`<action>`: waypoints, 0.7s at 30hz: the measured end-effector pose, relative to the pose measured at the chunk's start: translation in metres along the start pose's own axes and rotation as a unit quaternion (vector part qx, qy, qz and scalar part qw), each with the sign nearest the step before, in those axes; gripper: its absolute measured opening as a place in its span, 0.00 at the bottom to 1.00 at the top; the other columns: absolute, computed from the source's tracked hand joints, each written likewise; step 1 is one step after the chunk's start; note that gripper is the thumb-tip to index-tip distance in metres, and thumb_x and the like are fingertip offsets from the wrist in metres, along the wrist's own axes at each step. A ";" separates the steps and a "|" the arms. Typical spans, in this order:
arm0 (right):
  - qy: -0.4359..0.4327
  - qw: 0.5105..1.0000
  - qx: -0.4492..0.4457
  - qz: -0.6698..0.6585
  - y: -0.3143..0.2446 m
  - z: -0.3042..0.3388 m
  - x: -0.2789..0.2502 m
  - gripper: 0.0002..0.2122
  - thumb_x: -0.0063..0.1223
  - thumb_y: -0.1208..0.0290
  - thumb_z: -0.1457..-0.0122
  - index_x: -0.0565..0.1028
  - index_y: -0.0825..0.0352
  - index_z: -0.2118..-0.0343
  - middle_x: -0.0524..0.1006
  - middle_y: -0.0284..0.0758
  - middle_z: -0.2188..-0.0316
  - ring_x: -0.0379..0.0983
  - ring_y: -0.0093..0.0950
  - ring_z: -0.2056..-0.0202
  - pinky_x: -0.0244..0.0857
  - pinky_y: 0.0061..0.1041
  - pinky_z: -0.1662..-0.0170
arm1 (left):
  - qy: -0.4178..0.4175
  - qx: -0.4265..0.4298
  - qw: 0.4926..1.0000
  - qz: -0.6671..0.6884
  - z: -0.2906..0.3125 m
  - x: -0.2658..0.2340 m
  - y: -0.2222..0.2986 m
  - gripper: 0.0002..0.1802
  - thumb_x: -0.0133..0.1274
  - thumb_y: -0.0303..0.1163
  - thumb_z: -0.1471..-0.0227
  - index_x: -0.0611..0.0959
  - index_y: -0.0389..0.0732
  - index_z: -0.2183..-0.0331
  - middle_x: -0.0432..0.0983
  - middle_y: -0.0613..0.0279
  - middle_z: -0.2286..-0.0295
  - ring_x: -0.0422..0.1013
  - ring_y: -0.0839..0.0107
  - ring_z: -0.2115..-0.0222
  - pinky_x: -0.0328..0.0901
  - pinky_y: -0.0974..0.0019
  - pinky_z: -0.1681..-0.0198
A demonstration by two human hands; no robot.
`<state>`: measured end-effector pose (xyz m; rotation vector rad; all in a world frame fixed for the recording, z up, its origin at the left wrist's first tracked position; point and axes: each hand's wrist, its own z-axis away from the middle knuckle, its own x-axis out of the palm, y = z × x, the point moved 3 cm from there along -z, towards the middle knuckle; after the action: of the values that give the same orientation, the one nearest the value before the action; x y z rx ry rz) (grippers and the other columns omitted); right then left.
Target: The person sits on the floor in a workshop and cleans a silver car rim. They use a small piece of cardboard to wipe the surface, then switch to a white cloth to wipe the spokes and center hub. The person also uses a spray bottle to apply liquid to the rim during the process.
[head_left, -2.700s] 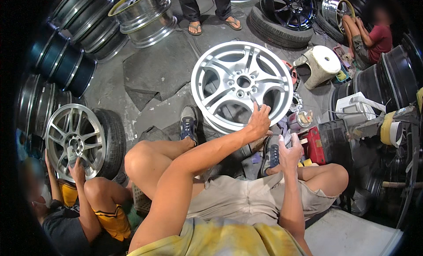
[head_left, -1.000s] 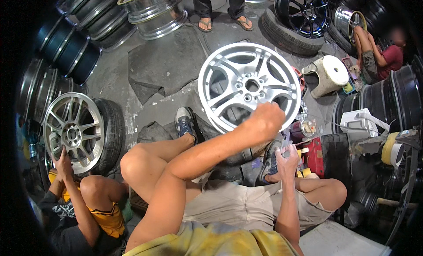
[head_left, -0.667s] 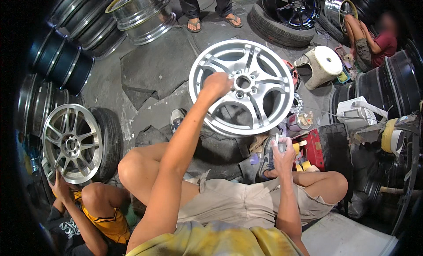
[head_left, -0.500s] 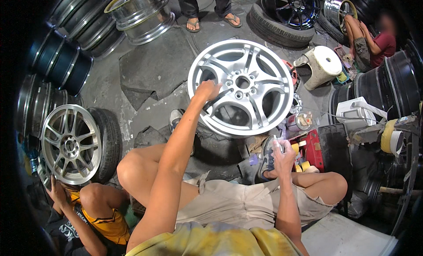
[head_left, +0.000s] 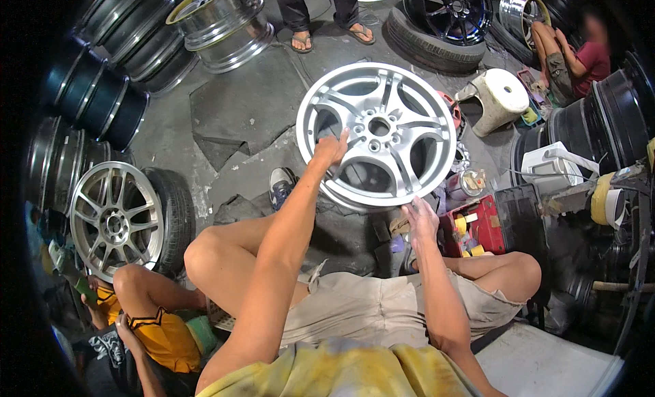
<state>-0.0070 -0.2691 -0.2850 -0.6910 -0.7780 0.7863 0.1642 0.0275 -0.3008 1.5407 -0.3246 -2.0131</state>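
Note:
A silver alloy wheel [head_left: 398, 166] lies face up in front of me, raised off the floor. My left hand [head_left: 332, 150] grips one of its left spokes, thumb on the face and the other fingers partly hidden in the opening. At the wheel's near edge, my right hand [head_left: 421, 219] has its fingers stretched upward, with the fingertips at the outer lip. I cannot make out anything held in that hand.
At my right are a red toolbox [head_left: 492, 223] with tape rolls, a clear jar [head_left: 468, 185] and a white stool [head_left: 497, 102]. Another wheel [head_left: 113, 225] leans on a tyre at left, beside a seated person [head_left: 157, 339]. Someone in sandals [head_left: 300, 42] stands beyond.
My right hand has moved from beside my shoe up to the wheel's near edge, its fingers straightening. My left hand stays on the spoke. The person at left has shifted their hands.

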 end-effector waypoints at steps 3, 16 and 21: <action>0.027 0.994 -0.048 0.090 -0.003 -0.017 -0.025 0.15 0.57 0.71 0.34 0.76 0.75 0.50 0.80 0.35 0.59 0.78 0.25 0.58 0.75 0.21 0.58 | -0.066 -0.023 0.997 0.044 0.016 0.015 0.000 0.56 0.22 0.68 0.36 0.81 0.18 0.55 0.73 0.21 0.53 0.67 0.32 0.45 0.60 0.46 0.38; 0.165 0.855 -0.259 0.417 -0.093 -0.100 -0.064 0.13 0.58 0.69 0.38 0.81 0.74 0.56 0.84 0.42 0.62 0.79 0.36 0.63 0.70 0.32 0.55 | -0.291 -0.057 0.939 0.176 0.149 0.054 0.056 0.53 0.44 0.71 0.42 0.82 0.18 0.59 0.83 0.38 0.68 0.83 0.58 0.67 0.75 0.59 0.64; 0.209 0.717 -0.468 0.472 -0.114 -0.034 -0.041 0.10 0.62 0.70 0.43 0.80 0.73 0.66 0.82 0.48 0.67 0.78 0.45 0.66 0.69 0.38 0.58 | -0.121 0.059 0.982 0.134 0.051 -0.064 0.041 0.28 0.55 0.55 0.42 0.89 0.36 0.68 0.84 0.54 0.77 0.82 0.61 0.71 0.74 0.57 0.57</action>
<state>0.0410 -0.3701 -0.2286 -2.2315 -0.2979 1.0525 0.1387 0.0239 -0.2127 1.2428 -0.7194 -1.9937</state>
